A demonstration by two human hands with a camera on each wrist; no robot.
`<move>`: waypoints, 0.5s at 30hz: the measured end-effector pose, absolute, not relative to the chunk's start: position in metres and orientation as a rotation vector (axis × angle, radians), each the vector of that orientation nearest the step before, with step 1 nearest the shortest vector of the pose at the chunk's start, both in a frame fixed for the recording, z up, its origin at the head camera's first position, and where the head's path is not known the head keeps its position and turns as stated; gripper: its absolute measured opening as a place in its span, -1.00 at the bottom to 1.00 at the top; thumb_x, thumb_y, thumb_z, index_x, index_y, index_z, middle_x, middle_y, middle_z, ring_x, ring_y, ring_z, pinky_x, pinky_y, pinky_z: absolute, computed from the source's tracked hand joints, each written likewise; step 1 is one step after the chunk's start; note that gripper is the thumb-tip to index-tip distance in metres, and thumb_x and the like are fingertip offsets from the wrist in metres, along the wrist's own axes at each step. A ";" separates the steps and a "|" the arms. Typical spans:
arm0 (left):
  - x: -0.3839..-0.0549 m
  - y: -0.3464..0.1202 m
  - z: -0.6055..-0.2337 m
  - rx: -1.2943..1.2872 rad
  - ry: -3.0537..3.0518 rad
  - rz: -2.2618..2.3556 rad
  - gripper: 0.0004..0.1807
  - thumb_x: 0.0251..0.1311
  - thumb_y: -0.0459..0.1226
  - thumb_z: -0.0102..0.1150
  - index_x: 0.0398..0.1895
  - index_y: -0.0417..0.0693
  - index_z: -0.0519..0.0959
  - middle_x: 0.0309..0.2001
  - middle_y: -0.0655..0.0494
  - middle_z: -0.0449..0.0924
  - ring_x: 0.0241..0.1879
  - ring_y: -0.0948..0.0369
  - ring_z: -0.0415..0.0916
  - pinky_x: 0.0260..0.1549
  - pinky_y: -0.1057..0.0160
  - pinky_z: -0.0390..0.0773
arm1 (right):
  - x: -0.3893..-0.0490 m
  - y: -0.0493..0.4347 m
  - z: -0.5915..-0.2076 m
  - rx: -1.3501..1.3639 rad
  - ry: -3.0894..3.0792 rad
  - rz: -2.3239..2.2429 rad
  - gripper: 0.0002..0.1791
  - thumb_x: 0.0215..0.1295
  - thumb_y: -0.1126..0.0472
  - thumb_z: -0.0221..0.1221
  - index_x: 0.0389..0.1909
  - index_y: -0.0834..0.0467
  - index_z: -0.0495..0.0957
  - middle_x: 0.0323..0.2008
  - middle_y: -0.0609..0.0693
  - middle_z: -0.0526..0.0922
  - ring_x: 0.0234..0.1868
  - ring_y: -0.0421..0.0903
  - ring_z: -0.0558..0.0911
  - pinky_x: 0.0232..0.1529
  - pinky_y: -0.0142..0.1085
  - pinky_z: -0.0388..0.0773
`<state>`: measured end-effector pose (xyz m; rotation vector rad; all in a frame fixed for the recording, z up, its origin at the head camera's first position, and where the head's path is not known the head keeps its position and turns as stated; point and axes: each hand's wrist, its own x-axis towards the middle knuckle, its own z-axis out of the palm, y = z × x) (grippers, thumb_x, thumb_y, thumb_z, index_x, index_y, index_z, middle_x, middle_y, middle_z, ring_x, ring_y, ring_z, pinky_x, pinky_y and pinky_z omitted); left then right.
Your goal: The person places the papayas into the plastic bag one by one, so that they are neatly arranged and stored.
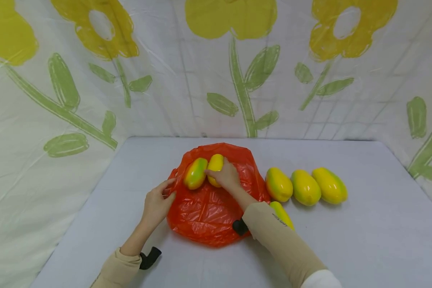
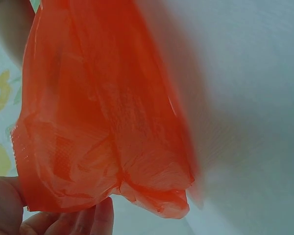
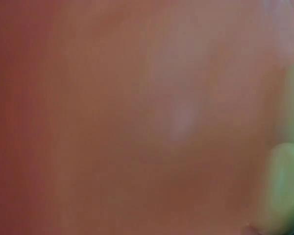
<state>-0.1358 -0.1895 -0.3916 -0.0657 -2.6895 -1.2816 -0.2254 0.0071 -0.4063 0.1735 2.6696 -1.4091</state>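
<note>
A red plastic bag (image 1: pixel 205 212) lies on the table with its mouth spread wide. My left hand (image 1: pixel 156 204) pinches the left edge of the bag; in the left wrist view the thumb and fingers (image 2: pixel 104 218) meet at the rim of the red plastic (image 2: pixel 88 127). Inside the bag, my right hand (image 1: pixel 226 176) grips a yellow papaya (image 1: pixel 215 165) with thumb and fingers around it. Right beside it on the left, a second papaya (image 1: pixel 195 174), yellow-green with a reddish tinge, rests in the bag. The right wrist view is mostly blurred orange-red plastic.
Right of the bag, a row of three papayas (image 1: pixel 306 188) lies on the white table (image 1: pixel 363 240). Another papaya (image 1: pixel 282 215) is partly hidden behind the right sleeve. A white cloth with painted flowers (image 1: pixel 158 100) hangs behind the table.
</note>
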 end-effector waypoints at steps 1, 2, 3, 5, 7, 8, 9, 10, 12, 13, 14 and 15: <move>-0.136 -0.189 -0.392 -0.065 -2.690 -1.280 -0.59 0.23 -0.51 0.09 0.17 -0.35 0.49 0.05 -0.32 0.56 -0.04 -0.18 0.57 -0.02 -0.09 0.57 | -0.225 0.007 -0.406 0.170 2.686 -1.382 -0.11 0.13 -0.11 0.34 0.38 0.20 0.20 0.03 0.13 0.51 -0.02 0.07 0.52 0.08 -0.08 0.55; -0.136 -0.189 -0.392 -0.065 -2.690 -1.278 -0.59 0.23 -0.50 0.09 0.17 -0.35 0.49 0.04 -0.32 0.57 -0.04 -0.18 0.57 -0.02 -0.09 0.57 | -0.225 0.007 -0.406 0.167 2.702 -1.353 -0.11 0.13 -0.13 0.33 0.38 0.20 0.20 0.03 0.14 0.51 -0.02 0.08 0.52 0.08 -0.07 0.55; -0.137 -0.189 -0.392 -0.064 -2.690 -1.275 -0.59 0.23 -0.50 0.09 0.17 -0.35 0.49 0.04 -0.32 0.57 -0.04 -0.18 0.57 -0.02 -0.09 0.57 | -0.225 0.006 -0.406 0.161 2.718 -1.320 -0.11 0.13 -0.14 0.32 0.37 0.20 0.20 0.02 0.13 0.51 -0.02 0.08 0.52 0.07 -0.07 0.55; -0.137 -0.189 -0.392 -0.061 -2.691 -1.273 -0.59 0.23 -0.51 0.10 0.17 -0.35 0.49 0.04 -0.32 0.57 -0.04 -0.18 0.57 -0.02 -0.09 0.57 | -0.225 0.006 -0.405 0.156 2.737 -1.270 -0.09 0.12 -0.16 0.31 0.37 0.21 0.19 0.02 0.14 0.51 -0.03 0.09 0.52 0.06 -0.05 0.55; -0.137 -0.189 -0.393 -0.057 -2.692 -1.270 -0.59 0.23 -0.51 0.10 0.17 -0.35 0.49 0.04 -0.32 0.57 -0.05 -0.18 0.57 -0.02 -0.09 0.57 | -0.224 0.006 -0.405 0.161 2.746 -1.230 -0.08 0.12 -0.17 0.31 0.37 0.22 0.18 0.01 0.15 0.50 -0.04 0.10 0.52 0.06 -0.04 0.55; -0.136 -0.189 -0.393 -0.057 -2.691 -1.271 -0.59 0.23 -0.51 0.10 0.17 -0.35 0.49 0.04 -0.32 0.57 -0.04 -0.18 0.57 -0.02 -0.09 0.57 | -0.224 0.006 -0.405 0.164 2.749 -1.215 -0.08 0.11 -0.17 0.31 0.37 0.22 0.18 0.01 0.15 0.50 -0.04 0.10 0.52 0.06 -0.04 0.55; -0.136 -0.189 -0.393 -0.056 -2.690 -1.273 -0.59 0.22 -0.51 0.10 0.17 -0.35 0.49 0.04 -0.32 0.57 -0.04 -0.18 0.57 -0.02 -0.09 0.57 | -0.224 0.006 -0.405 0.168 2.751 -1.203 -0.07 0.11 -0.17 0.31 0.37 0.22 0.18 0.02 0.15 0.50 -0.04 0.10 0.52 0.06 -0.03 0.55; -0.136 -0.188 -0.393 -0.058 -2.688 -1.274 -0.59 0.22 -0.51 0.09 0.17 -0.35 0.49 0.04 -0.33 0.57 -0.04 -0.19 0.57 -0.02 -0.09 0.57 | -0.224 0.006 -0.405 0.170 2.755 -1.192 -0.06 0.12 -0.18 0.31 0.38 0.23 0.17 0.02 0.16 0.50 -0.04 0.11 0.52 0.07 -0.03 0.54; -0.136 -0.188 -0.393 -0.061 -2.686 -1.275 -0.59 0.22 -0.51 0.09 0.16 -0.36 0.50 0.05 -0.33 0.56 -0.03 -0.19 0.57 -0.02 -0.10 0.56 | -0.225 0.006 -0.406 0.171 2.762 -1.175 -0.05 0.11 -0.19 0.31 0.38 0.23 0.16 0.03 0.16 0.49 -0.04 0.12 0.52 0.07 -0.03 0.54; -0.136 -0.188 -0.394 -0.063 -2.683 -1.277 -0.59 0.22 -0.51 0.09 0.16 -0.36 0.50 0.05 -0.33 0.56 -0.03 -0.20 0.57 -0.01 -0.10 0.56 | -0.225 0.006 -0.406 0.170 2.763 -1.174 -0.05 0.12 -0.19 0.30 0.39 0.23 0.15 0.04 0.17 0.49 -0.04 0.12 0.52 0.08 -0.02 0.53; -0.136 -0.188 -0.394 -0.064 -2.681 -1.278 -0.60 0.22 -0.51 0.09 0.16 -0.36 0.50 0.05 -0.33 0.56 -0.03 -0.20 0.57 -0.01 -0.10 0.56 | -0.225 0.006 -0.406 0.169 2.763 -1.175 -0.05 0.11 -0.19 0.30 0.39 0.23 0.15 0.03 0.17 0.49 -0.04 0.12 0.52 0.08 -0.02 0.54; -0.136 -0.187 -0.394 -0.064 -2.680 -1.277 -0.60 0.21 -0.52 0.09 0.15 -0.36 0.50 0.04 -0.33 0.57 -0.03 -0.20 0.57 -0.01 -0.10 0.56 | -0.225 0.006 -0.406 0.170 2.759 -1.182 -0.05 0.11 -0.19 0.30 0.39 0.22 0.15 0.03 0.16 0.49 -0.05 0.12 0.52 0.08 -0.02 0.54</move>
